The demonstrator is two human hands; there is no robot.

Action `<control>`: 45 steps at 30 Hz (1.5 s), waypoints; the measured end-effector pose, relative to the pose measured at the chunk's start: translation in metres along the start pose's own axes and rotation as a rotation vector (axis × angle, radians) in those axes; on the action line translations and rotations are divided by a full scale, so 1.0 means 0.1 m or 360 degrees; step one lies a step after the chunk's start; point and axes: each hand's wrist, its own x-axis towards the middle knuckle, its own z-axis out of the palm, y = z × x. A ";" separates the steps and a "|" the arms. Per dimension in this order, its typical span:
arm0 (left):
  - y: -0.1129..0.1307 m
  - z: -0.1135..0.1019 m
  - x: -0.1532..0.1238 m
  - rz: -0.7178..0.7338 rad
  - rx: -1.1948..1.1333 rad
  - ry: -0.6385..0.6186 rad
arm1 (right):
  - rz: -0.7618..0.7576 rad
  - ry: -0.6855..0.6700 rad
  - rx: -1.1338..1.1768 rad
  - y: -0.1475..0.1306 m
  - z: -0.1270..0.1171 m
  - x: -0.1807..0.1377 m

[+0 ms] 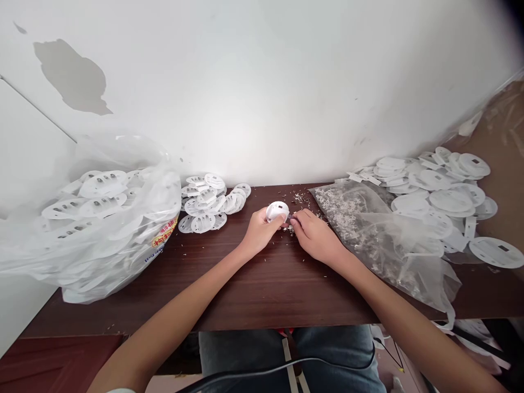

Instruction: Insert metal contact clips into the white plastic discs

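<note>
My left hand (pixel 261 229) is closed round a small white round plastic disc (pixel 277 210), held just above the dark wooden table (pixel 254 284). Right beside it, my right hand (pixel 314 233) has its fingertips pinched together against the disc's edge, on a tiny part too small to name. Both hands sit at the middle of the table near the wall.
A big plastic bag (pixel 102 229) full of white slotted discs fills the left. A loose pile of the same discs (pixel 210 204) lies by the wall. A clear bag of small metal parts (pixel 368 234) and a heap of plain white discs (pixel 442 191) occupy the right.
</note>
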 end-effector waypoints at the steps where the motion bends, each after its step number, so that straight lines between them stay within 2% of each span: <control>1: 0.00 0.00 0.00 -0.0002 -0.0004 0.0005 | -0.0006 0.0003 0.0001 0.00 0.00 0.00; 10: -0.01 -0.01 0.00 -0.0005 0.0017 -0.0013 | -0.0022 0.0015 -0.0106 0.00 0.02 -0.01; 14: -0.06 -0.03 0.02 0.0066 0.0076 -0.0052 | -0.0024 0.0017 -0.0255 0.00 0.04 -0.02; 23: -0.05 -0.01 -0.01 0.0259 0.0535 0.0002 | -0.0019 -0.0004 -0.0753 -0.08 0.11 -0.02; 32: 0.01 0.04 -0.05 0.0559 0.1004 0.0096 | 0.0011 0.0042 -0.0888 -0.25 0.17 -0.02; 35: 0.01 0.05 -0.04 0.0589 0.0949 0.0119 | 0.0010 0.0076 -0.0859 -0.29 0.16 -0.02; 39: -0.01 0.03 -0.01 0.0381 0.0609 0.0252 | 0.0070 0.0234 -0.0726 -0.22 0.06 0.01; 41: -0.03 0.00 0.02 0.0251 0.0425 0.0293 | 0.0174 0.0369 -0.0592 -0.12 -0.09 0.03; 45: -0.05 -0.05 0.07 0.0065 0.0158 0.0319 | 0.0459 0.0637 -0.0160 0.19 -0.53 0.09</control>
